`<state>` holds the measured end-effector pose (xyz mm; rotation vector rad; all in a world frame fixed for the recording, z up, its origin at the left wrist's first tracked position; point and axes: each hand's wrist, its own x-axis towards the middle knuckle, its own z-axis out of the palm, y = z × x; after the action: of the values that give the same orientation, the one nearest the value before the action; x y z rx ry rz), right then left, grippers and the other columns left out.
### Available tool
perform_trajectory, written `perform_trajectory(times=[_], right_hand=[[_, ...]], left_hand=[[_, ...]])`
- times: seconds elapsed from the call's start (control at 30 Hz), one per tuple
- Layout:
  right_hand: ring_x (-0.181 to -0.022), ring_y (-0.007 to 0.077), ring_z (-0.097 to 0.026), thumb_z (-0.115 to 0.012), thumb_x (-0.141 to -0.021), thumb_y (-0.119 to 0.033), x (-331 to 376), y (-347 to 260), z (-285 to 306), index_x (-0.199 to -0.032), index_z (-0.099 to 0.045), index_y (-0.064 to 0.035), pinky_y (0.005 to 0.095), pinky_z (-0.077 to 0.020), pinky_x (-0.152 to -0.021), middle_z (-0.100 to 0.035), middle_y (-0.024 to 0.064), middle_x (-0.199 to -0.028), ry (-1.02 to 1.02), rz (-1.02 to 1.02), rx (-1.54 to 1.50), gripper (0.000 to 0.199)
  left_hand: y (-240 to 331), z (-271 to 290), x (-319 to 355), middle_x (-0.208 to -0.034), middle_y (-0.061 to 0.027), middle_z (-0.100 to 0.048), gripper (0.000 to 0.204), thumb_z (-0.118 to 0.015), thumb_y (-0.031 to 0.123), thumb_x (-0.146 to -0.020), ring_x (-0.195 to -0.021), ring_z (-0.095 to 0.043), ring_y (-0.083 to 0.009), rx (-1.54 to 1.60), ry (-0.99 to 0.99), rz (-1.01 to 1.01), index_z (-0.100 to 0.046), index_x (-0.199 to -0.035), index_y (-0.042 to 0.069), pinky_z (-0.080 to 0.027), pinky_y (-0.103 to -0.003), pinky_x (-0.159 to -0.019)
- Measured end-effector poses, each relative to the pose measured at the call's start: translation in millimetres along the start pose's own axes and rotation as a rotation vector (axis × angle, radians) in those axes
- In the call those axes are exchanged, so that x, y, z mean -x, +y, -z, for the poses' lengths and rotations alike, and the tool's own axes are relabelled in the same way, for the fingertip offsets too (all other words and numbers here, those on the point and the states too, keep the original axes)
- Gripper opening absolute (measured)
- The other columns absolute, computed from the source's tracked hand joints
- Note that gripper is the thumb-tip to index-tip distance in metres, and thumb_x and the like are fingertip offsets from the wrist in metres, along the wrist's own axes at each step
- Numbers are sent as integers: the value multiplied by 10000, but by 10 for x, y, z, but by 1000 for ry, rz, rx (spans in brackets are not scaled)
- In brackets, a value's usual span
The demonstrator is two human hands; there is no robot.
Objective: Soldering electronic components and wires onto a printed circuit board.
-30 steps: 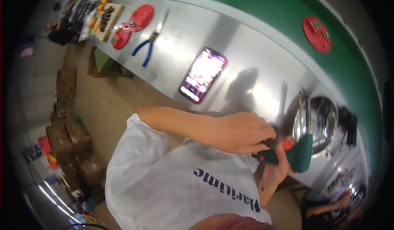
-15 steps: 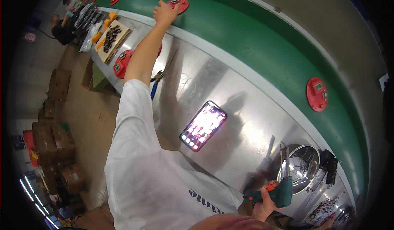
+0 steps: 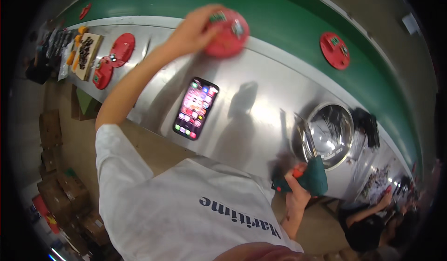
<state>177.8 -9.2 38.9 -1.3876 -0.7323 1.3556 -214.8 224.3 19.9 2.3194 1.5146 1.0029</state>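
Observation:
My left hand (image 3: pixel 192 30) is closed on the left edge of a round red plate (image 3: pixel 233 42) carrying small circuit parts. The plate is lifted over the near edge of the green conveyor belt (image 3: pixel 284 14) and slightly blurred. At the lower right, my right hand (image 3: pixel 296 193) grips a dark green power screwdriver (image 3: pixel 315 179) with a red trigger. Its long metal shaft points away from me, over the left side of a shiny metal bowl (image 3: pixel 347 150) that holds thin dark pieces. Between my hands, a lit phone (image 3: pixel 196 107) lies on the metal table (image 3: pixel 265 121).
Another red plate (image 3: pixel 334 50) rides the belt at right. Two more red plates, one the nearer plate (image 3: pixel 103 72), lie on the table's left beside a wooden tray (image 3: pixel 94 51) of dark parts. Black items (image 3: pixel 368 128) sit right of the bowl. A co-worker's arm (image 3: pixel 372 210) shows at far right.
My left hand has drawn the red plate off the belt toward me. My right hand still holds the screwdriver. The view has turned, shifting the phone and bowl leftward and up.

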Motion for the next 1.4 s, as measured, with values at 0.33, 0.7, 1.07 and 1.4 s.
perform_trajectory(times=[0.33, 0.7, 1.07, 1.4], right_hand=[[-807, 163, -564, -638, -665, 187, 243, 103, 364, -986, -507, -22, 308, -494, -728, -525, 115, -1003, -101, 28, -132, 405], [-867, 178, -546, -616, -693, 183, 179, 182, 268, -1018, -505, 0, 295, -488, -774, -525, 116, -1012, -181, 59, -45, 389], [-861, 191, -575, -637, -686, 171, 55, 168, -128, -1010, -515, 8, 298, -477, -797, -541, 136, -1017, -352, 63, 63, 382], [-784, 141, -603, -674, -728, 124, 67, 164, -262, -1039, -532, 5, 266, -506, -673, -586, 129, -996, -325, 46, -2, 362]], left_hand=[[1999, -678, 1137, -1305, -162, -474, 558, -694, 49, -729, -1215, -453, -352, 184, -444, -227, -488, -1247, 36, -356, -435, -1041], [2441, -505, 1921, -1062, -115, -652, 287, -637, -26, -811, -742, -620, -121, 759, -61, 555, -627, -1097, -13, -497, -241, -644], [2568, -636, 1891, -958, -133, -680, 133, -583, -21, -869, -884, -672, -171, 1147, 2, 777, -649, -982, -44, -528, -254, -756], [2506, -648, 1816, -850, -111, -686, 93, -642, -15, -830, -717, -644, -144, 1002, -170, 734, -670, -916, -39, -524, -265, -638]])
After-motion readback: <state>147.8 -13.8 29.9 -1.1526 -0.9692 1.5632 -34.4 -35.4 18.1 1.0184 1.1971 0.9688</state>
